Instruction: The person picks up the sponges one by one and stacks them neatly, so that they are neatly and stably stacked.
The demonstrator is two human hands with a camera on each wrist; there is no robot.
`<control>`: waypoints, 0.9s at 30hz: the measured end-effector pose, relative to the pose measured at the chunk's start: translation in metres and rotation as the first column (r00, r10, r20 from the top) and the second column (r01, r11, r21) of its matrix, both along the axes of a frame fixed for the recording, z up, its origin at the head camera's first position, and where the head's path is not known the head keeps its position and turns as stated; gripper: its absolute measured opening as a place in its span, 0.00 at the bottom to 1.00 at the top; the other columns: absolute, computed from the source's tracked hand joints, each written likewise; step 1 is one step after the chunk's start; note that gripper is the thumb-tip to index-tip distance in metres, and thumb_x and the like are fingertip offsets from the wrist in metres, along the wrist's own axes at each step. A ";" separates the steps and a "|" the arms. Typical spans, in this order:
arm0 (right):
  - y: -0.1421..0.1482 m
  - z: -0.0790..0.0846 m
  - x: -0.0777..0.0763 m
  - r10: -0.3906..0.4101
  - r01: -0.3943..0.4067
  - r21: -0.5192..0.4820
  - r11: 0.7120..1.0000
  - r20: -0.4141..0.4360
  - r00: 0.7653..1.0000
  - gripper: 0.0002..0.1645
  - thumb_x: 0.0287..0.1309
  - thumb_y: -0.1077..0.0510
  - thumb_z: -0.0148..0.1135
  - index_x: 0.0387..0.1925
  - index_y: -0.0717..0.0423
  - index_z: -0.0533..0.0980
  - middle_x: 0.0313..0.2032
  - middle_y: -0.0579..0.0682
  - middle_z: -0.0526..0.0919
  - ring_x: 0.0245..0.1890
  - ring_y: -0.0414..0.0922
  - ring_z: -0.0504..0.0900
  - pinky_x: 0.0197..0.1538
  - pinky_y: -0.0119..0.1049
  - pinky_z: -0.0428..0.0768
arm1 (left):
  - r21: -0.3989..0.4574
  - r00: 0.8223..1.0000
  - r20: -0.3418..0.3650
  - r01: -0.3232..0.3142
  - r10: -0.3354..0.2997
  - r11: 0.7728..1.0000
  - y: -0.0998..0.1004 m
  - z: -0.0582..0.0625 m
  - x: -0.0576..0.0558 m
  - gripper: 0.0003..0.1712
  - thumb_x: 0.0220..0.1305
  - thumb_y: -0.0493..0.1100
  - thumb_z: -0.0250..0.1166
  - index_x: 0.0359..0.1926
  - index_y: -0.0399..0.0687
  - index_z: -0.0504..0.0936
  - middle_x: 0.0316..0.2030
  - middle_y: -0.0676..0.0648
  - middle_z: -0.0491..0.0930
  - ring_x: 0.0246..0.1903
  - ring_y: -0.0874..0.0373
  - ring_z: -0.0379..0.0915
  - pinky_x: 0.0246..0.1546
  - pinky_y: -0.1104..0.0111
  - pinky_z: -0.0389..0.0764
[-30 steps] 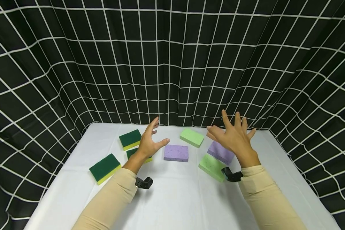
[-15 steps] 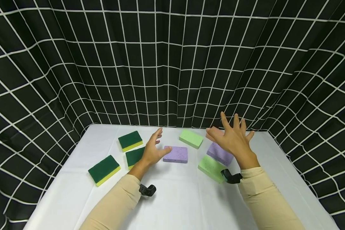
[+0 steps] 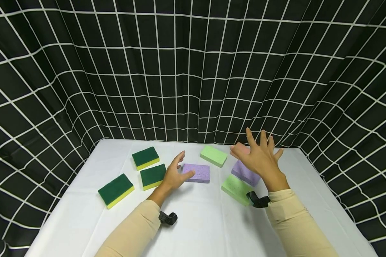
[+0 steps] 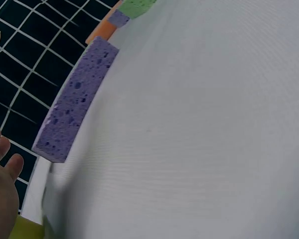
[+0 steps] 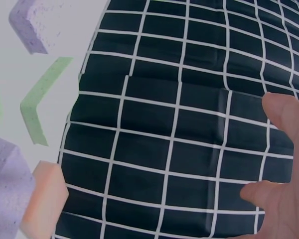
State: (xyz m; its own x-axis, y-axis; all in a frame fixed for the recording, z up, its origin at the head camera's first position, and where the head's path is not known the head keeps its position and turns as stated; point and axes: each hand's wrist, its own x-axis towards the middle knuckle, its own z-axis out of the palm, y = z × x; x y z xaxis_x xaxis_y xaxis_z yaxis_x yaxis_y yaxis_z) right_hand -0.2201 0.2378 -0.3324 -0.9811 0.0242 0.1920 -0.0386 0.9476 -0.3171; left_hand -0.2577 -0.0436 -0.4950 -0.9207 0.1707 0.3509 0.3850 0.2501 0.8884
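Observation:
My left hand (image 3: 174, 175) hovers with spread, relaxed fingers beside a purple sponge (image 3: 200, 173), its thumb overlapping that sponge in the head view. Nothing is in its grasp. In the left wrist view the purple sponge (image 4: 78, 102) lies just past the fingers. On the right, my right hand (image 3: 262, 159) holds its fingers spread in the air above a second purple sponge (image 3: 244, 174) and an orange sponge (image 3: 242, 147), which it partly covers. A light green sponge (image 3: 236, 189) lies below that wrist, and another light green sponge (image 3: 213, 156) lies at the back middle.
Left of the left hand lie green-and-yellow scrub sponges: one at the back (image 3: 146, 157), one by the wrist (image 3: 152, 176) and one nearer the front (image 3: 116, 190). A black curtain (image 3: 167, 71) with white grid lines surrounds the white table (image 3: 199, 225) at the back and sides.
My left hand has moved right and toward me, from over the middle scrub sponge to the purple sponge, uncovering the scrub sponge. The right hand has dipped slightly, its fingers still spread.

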 end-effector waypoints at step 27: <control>0.003 -0.017 0.002 0.001 0.000 -0.025 1.000 0.041 0.999 0.58 0.54 0.19 0.43 0.77 0.42 0.42 0.71 0.72 0.34 0.67 0.74 0.30 0.52 0.78 0.26 | -0.011 0.982 0.191 0.019 -0.017 1.000 0.007 -0.016 0.004 0.50 0.51 0.45 0.74 0.72 0.46 0.59 0.63 0.33 0.64 0.55 0.43 0.68 0.55 0.52 0.69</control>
